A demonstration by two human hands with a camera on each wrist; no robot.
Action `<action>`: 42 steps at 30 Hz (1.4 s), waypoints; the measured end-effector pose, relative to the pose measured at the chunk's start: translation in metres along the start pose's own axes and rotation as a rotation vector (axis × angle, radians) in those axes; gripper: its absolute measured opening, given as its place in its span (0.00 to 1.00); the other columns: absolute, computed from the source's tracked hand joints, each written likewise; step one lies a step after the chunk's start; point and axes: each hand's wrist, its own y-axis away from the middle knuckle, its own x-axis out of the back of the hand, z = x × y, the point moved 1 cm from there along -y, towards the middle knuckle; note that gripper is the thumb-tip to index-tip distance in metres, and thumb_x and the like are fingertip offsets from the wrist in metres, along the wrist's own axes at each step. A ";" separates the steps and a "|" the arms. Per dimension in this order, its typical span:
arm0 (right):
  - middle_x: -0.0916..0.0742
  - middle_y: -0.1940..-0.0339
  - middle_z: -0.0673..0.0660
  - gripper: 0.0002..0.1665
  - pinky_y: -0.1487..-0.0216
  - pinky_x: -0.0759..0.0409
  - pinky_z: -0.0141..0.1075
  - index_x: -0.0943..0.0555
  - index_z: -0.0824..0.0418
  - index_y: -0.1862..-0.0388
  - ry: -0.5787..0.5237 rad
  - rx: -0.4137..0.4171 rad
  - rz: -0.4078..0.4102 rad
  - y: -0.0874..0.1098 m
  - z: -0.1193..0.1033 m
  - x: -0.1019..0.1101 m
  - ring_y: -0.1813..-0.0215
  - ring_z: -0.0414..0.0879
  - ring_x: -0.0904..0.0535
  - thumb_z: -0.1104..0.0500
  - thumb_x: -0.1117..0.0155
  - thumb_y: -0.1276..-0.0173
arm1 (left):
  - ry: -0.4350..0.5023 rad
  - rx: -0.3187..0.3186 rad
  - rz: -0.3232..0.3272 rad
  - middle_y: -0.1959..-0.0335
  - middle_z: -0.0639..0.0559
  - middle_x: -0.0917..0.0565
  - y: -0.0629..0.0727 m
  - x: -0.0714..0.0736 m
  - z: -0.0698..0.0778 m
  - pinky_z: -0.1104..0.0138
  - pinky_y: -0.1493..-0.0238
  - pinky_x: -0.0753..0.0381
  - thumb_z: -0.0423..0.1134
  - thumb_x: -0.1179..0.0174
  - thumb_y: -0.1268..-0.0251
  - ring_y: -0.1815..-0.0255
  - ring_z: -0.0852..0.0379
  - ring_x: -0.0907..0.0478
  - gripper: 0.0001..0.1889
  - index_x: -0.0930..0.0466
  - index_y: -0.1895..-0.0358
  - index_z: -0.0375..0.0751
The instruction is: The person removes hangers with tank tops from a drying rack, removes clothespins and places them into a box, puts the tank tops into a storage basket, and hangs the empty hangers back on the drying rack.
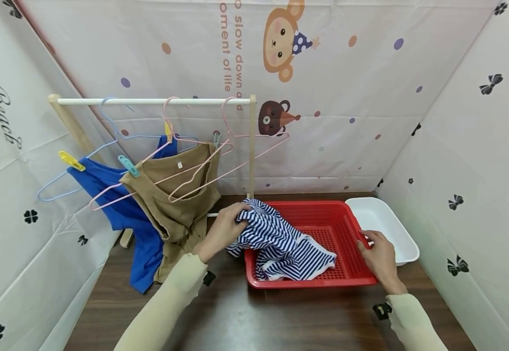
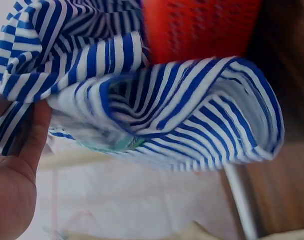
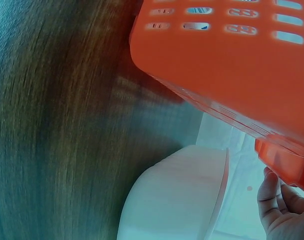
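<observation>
My left hand (image 1: 223,231) grips a blue-and-white striped garment (image 1: 276,234) by its upper part, lifting it over the left rim of a red plastic basket (image 1: 311,282). The rest of the striped cloth lies inside the basket. In the left wrist view, the garment (image 2: 206,115) hangs in loose folds with an open edge, its stripes partly blurred. My right hand (image 1: 381,256) holds the basket's right rim, thumb on the top edge. The right wrist view shows curled fingers (image 3: 269,197) at the red basket's (image 3: 226,70) protruding lip.
A white basin (image 1: 383,222) stands right behind the basket. On the left, a rack with a white rod (image 1: 153,101) carries a blue garment (image 1: 105,190) and a brown garment (image 1: 184,185), clipped to hangers. A pink hanger (image 1: 254,158) hangs bare at its right end.
</observation>
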 end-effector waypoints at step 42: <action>0.19 0.49 0.69 0.22 0.67 0.17 0.46 0.20 0.69 0.44 -0.016 -0.043 -0.029 0.001 -0.002 0.000 0.59 0.58 0.21 0.64 0.33 0.37 | 0.063 0.379 -0.295 0.44 0.43 0.17 0.022 -0.022 -0.056 0.55 0.46 0.22 0.41 0.39 0.32 0.46 0.49 0.19 0.22 0.27 0.37 0.42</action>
